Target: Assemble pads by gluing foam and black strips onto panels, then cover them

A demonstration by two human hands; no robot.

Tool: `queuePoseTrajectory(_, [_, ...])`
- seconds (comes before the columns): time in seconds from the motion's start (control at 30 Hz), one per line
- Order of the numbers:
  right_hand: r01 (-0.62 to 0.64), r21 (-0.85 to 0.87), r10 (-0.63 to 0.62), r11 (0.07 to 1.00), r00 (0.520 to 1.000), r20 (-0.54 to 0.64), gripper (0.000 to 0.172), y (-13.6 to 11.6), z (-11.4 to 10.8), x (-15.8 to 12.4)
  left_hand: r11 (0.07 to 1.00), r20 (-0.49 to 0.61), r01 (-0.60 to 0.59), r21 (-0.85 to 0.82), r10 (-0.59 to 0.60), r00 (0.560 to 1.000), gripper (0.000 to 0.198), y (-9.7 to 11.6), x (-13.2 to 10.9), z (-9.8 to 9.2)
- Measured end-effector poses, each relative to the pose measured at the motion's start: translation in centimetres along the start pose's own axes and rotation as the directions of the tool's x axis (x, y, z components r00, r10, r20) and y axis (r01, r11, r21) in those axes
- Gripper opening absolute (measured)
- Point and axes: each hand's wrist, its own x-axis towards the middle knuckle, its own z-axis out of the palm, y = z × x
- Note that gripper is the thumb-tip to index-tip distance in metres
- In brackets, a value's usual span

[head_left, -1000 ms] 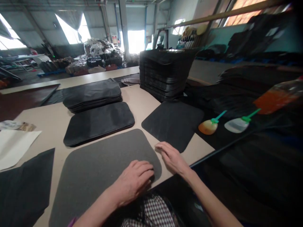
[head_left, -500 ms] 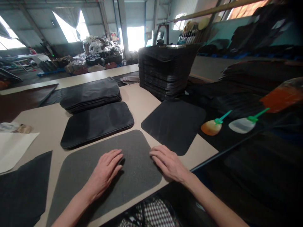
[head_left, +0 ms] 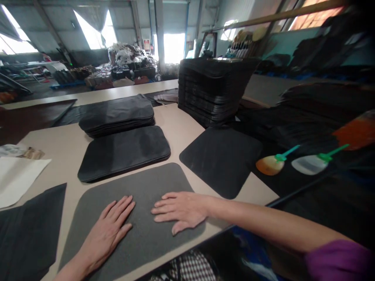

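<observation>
- Head view, grey sheet (head_left: 146, 183): one piece with rounded corners, lying flat at the near side of the beige tabletop (head_left: 178, 121); its long axis appears to run left to right, the right end angled slightly away from the person; the lower left part is covered by an arm.
- Left hand (head_left: 109, 230): palm down over the sheet's left part, fingers spread and pointing forward and to the right; grip wide, nothing held.
- Right hand (head_left: 181, 210): palm down on the sheet's right part, fingers pointing left, thumb toward the near edge; grip wide, nothing held.
- Count: two low black piles (head_left: 124, 152) beyond the sheet, one tall black stack (head_left: 213, 89), one dark sheet (head_left: 222, 160) at right, two squeeze bottles (head_left: 269, 165) with green spouts; layers in the piles cannot be counted.
- Edges: a narrow strip of tabletop shows along the sheet's near edge, another between it and the nearer pile, and a third toward the dark sheet; wider board shows between the piles and the tall stack.
</observation>
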Motion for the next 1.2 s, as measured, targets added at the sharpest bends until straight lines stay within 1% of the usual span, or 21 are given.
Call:
queuePoseTrajectory(0.1, [-0.076,-0.037,0.075,0.996,0.997,-0.032,0.068,1.6,-1.0,0.0,1.000,-0.004,0.001,-0.003,-0.001,1.000,0.066,0.0,-0.1,-0.1])
queuePoseTrajectory(0.2, [-0.142,-0.063,0.139,0.988,0.989,-0.050,0.065,3.3,-1.7,-0.2,1.000,-0.010,0.008,-0.017,-0.008,1.000,0.066,0.0,-0.1,-0.1])
queuePoseTrajectory(0.33, [-0.268,-0.140,0.259,0.953,0.963,-0.080,0.060,4.9,-2.3,-0.7,0.999,-0.012,0.017,-0.032,-0.018,1.000,0.066,0.1,-0.1,0.0])
queuePoseTrajectory(0.4, [-0.353,-0.175,0.338,0.919,0.935,-0.111,0.059,5.0,-2.3,-0.8,1.000,-0.006,0.018,-0.024,-0.018,1.000,0.067,0.1,-0.1,0.0])
queuePoseTrajectory(0.5, [-0.467,-0.190,0.442,0.864,0.883,-0.161,0.064,4.7,-1.8,-0.5,1.000,0.003,0.023,-0.015,-0.023,1.000,0.067,0.1,-0.2,0.1])
queuePoseTrajectory(0.7, [-0.596,-0.205,0.562,0.777,0.802,-0.202,0.069,4.0,-0.8,-0.1,0.994,0.037,0.054,-0.095,-0.051,0.998,0.065,0.0,-0.3,0.0])
queuePoseTrajectory(0.83, [-0.719,-0.202,0.668,0.665,0.693,-0.270,0.075,4.3,-0.6,0.4,0.986,0.059,0.073,-0.148,-0.065,0.996,0.069,0.0,-0.3,-0.3])
queuePoseTrajectory(0.9, [-0.753,-0.193,0.690,0.629,0.655,-0.308,0.077,4.5,-0.4,1.2,0.985,0.051,0.089,-0.150,-0.082,0.995,0.070,0.1,-0.3,-0.3])
queuePoseTrajectory(0.97, [-0.766,-0.186,0.694,0.616,0.639,-0.332,0.076,4.8,0.0,2.2,0.985,0.058,0.098,-0.144,-0.090,0.994,0.071,0.2,-0.4,-0.3])
queuePoseTrajectory(1.1, [-0.772,-0.180,0.694,0.610,0.630,-0.348,0.073,5.1,1.0,3.5,0.977,0.121,0.107,-0.185,-0.086,0.989,0.069,0.0,-0.4,-0.5])
queuePoseTrajectory(1.2, [-0.767,-0.172,0.689,0.619,0.635,-0.349,0.071,5.2,1.4,3.5,0.948,0.148,0.188,-0.255,-0.154,0.977,0.060,-1.0,0.6,-1.1])
